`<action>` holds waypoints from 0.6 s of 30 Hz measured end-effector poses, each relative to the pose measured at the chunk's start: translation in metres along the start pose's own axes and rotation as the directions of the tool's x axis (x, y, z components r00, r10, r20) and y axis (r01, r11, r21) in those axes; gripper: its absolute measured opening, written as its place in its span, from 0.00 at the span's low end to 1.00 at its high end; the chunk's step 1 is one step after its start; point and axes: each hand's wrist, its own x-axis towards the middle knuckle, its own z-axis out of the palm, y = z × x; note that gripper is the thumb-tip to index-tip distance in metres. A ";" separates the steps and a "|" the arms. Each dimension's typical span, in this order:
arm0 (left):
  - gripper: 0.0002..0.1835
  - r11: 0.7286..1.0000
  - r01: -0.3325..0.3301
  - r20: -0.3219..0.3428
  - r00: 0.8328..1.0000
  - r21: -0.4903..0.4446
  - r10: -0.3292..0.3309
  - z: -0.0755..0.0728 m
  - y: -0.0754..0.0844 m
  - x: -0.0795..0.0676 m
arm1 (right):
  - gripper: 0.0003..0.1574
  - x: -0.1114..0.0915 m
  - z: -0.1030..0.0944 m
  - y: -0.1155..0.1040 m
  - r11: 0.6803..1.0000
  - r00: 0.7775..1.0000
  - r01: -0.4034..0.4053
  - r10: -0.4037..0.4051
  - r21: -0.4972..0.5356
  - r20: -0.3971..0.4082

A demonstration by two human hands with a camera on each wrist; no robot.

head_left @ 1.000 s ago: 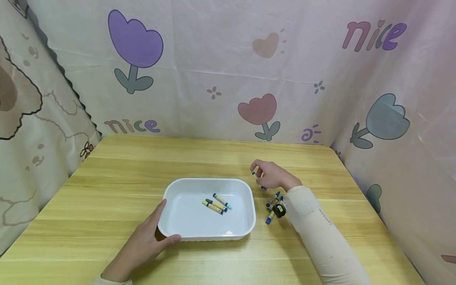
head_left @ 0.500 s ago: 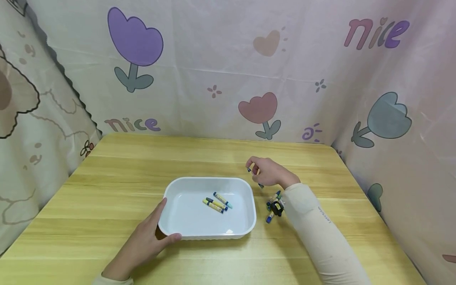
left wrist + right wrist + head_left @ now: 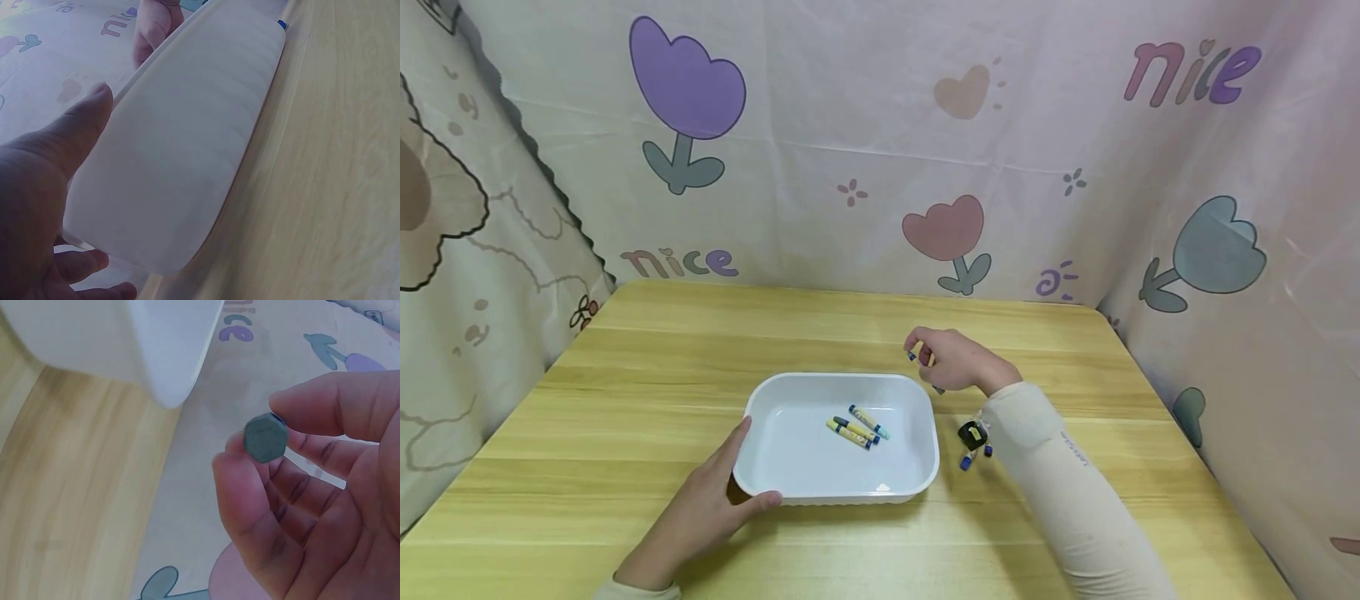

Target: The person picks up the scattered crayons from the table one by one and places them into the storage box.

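My left hand [image 3: 715,492] holds the near left corner of a white plastic tray [image 3: 835,498]. In the left wrist view its thumb [image 3: 87,122] lies by the rim and the other fingers bend round the end wall. Three crayons with yellow wrappers lie inside the tray, among them a light yellow crayon [image 3: 848,435] and a pale turquoise one [image 3: 869,422]. Just beyond the tray's far right corner, my right hand [image 3: 955,360] pinches another crayon [image 3: 266,439] between thumb and fingers. Its grey-green end faces the right wrist camera; the fingers hide much of its middle.
More crayons [image 3: 967,461] with blue ends lie on the wooden table [image 3: 662,367] right of the tray, partly hidden by the right sleeve [image 3: 1045,442] and a small black box [image 3: 972,435] at that wrist. A printed curtain [image 3: 805,108] hangs behind the table and along both sides.
My right hand has moved left with the pinched crayon, closer to the tray's far right corner. The black box at the wrist has shifted along with it. My left hand stays at the tray.
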 end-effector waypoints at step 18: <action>0.59 1.000 0.005 -0.001 1.000 0.004 -0.005 0.001 -0.001 -0.001 | 0.24 0.015 0.010 -0.030 1.000 0.998 0.013 -0.013 0.004 0.055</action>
